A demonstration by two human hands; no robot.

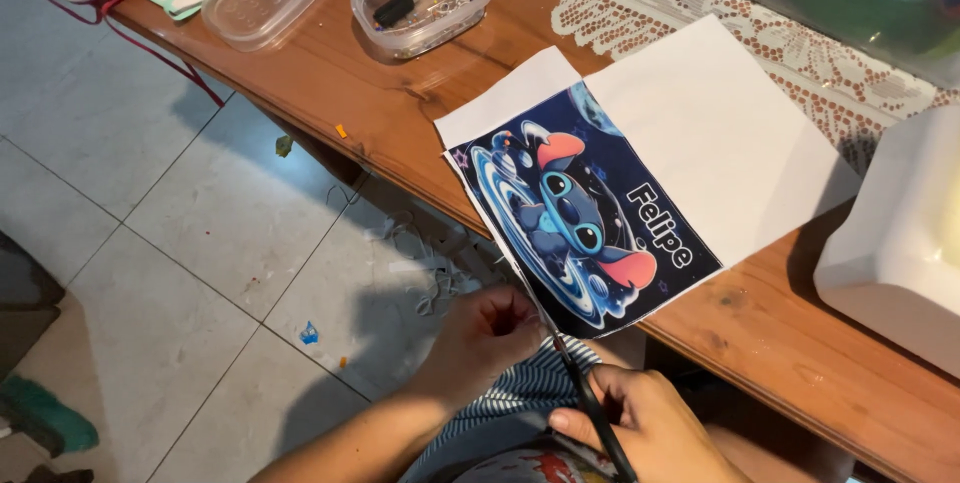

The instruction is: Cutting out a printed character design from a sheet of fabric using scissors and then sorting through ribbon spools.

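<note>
scissors (pixel 590 398) were gripped in the right hand (pixel 650 428), blades aimed far-left. the printed fabric sheet (pixel 585 228) was pinched at its near corner by the left hand (pixel 485 328), its long axis running far-right across the wooden table (pixel 400 113).

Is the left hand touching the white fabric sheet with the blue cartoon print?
Touching: the head view shows the left hand pinching the lower edge of the white fabric sheet.
</note>
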